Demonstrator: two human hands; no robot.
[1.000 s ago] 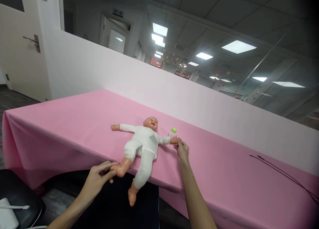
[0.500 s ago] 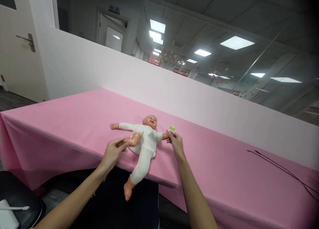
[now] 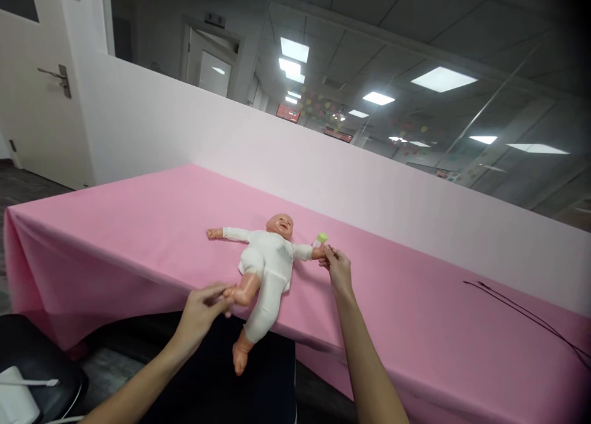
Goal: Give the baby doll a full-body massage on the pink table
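A baby doll (image 3: 272, 258) with a white cloth body lies on its back on a pink-covered table (image 3: 152, 221). One of its legs hangs over the front edge. My left hand (image 3: 201, 313) is closed on the foot of the doll's other, bent leg. With my right hand (image 3: 338, 270) I pinch the doll's hand, and that arm is stretched out to the side. Behind this hand stands a small bottle with a green top (image 3: 322, 237), partly hidden. The doll's other arm lies outstretched to the left, untouched.
Thin black cables (image 3: 517, 313) lie on the right of the table. A black chair (image 3: 41, 362) at lower left bears a white object (image 3: 17, 399) with a cord. Behind the table rises a white wall (image 3: 369, 196) with a window above.
My left hand has drawn the doll's foot down toward me, so the bent leg is straighter. My right hand has pulled the doll's arm a little outward to the right.
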